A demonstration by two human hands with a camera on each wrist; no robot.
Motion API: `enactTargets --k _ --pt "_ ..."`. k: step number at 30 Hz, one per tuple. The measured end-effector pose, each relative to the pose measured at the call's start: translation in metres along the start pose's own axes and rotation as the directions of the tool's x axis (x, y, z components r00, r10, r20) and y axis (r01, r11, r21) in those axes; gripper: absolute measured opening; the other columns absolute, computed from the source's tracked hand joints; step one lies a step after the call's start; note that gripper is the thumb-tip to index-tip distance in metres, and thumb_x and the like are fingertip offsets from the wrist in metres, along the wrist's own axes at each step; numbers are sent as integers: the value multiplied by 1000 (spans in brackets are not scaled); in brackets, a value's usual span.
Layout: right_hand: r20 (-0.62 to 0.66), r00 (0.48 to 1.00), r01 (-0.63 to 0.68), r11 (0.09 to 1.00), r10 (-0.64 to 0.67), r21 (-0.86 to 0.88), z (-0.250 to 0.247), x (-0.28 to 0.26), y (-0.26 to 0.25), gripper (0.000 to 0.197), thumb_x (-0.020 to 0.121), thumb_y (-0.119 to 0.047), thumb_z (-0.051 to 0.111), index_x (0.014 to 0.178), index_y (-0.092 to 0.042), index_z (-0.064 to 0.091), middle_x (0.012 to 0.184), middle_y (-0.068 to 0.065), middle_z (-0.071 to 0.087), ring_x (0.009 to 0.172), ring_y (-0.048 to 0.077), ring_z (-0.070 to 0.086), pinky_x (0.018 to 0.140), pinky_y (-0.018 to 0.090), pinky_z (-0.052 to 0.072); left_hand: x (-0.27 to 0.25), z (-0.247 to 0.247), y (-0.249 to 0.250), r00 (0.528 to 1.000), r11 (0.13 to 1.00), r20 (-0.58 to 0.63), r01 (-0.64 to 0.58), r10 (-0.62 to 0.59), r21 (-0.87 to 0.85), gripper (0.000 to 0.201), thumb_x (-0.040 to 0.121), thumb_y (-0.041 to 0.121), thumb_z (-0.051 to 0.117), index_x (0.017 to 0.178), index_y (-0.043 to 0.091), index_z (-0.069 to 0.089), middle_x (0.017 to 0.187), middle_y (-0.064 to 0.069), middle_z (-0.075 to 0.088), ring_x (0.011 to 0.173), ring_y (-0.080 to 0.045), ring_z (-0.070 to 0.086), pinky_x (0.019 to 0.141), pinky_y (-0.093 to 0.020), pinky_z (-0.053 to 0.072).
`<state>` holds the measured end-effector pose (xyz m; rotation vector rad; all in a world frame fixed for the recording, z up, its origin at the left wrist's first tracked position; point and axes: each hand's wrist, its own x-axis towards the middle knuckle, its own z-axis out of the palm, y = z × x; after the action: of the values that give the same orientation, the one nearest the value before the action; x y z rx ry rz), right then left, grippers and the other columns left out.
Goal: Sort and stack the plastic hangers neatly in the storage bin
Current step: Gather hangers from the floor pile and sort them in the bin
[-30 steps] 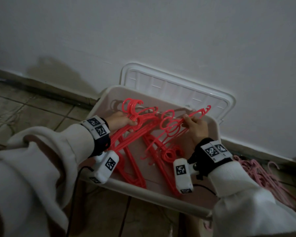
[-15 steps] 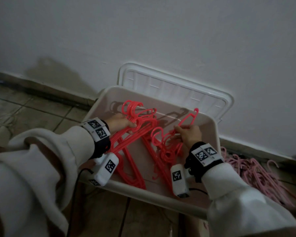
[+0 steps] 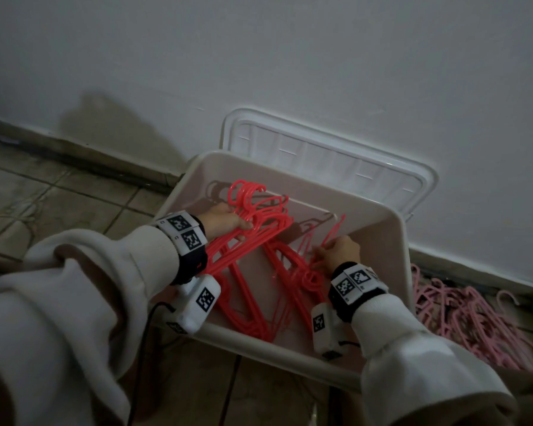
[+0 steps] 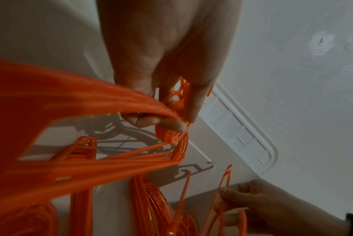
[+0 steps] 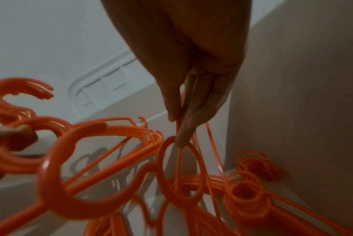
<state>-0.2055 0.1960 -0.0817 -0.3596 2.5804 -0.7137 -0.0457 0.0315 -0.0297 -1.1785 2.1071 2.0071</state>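
A white storage bin [image 3: 290,352] stands on the floor against the wall, with several red hangers inside. My left hand [image 3: 225,221] grips a bundle of red hangers [image 3: 259,222] by their necks at the bin's left, hooks pointing to the back wall; the left wrist view shows thumb and fingers [image 4: 171,123] pinching that bundle [image 4: 90,111]. My right hand [image 3: 336,252] pinches thin red hangers [image 3: 331,235] at the bin's right; its fingers [image 5: 183,126] close on their thin bars [image 5: 179,159]. More red hangers [image 3: 290,287] lie on the bin floor between my hands.
The bin's white lid [image 3: 320,155] leans against the wall behind it. A heap of pink hangers [image 3: 468,321] lies on the tiled floor to the right of the bin. A dark cable [image 3: 142,348] hangs from my left wrist.
My right hand has moved down and toward me, lowering its hangers into the bin. The left hand has stayed put, holding its bundle.
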Motion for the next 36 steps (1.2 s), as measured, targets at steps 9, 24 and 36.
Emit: enactTargets --k 9,24,36 --pt "42 972 184 855 -233 485 -32 -18 -36 25 90 -8 57 67 -6 49 35 -7 57 32 1 54 33 13 41 -4 0 0 999 999 -36 21 -22 -44 21 82 -10 54 71 7 61 64 -8 59 49 -14 58 55 -26 52" --pt "322 919 -155 545 -227 824 10 -31 -85 26 98 -14 42 73 -8 50 40 -5 59 40 3 61 39 11 46 -10 12 4 998 996 22 -63 65 -68 27 76 -4 66 103 -6 64 89 -20 66 75 -26 61 73 -28 54" --pt "608 786 254 955 -114 -151 53 22 -33 16 88 -10 57 100 -1 63 61 0 64 47 4 60 52 18 50 11 -9 -11 995 994 -79 -63 56 -87 18 75 -3 71 78 10 59 70 -3 53 55 -7 49 53 -16 45"
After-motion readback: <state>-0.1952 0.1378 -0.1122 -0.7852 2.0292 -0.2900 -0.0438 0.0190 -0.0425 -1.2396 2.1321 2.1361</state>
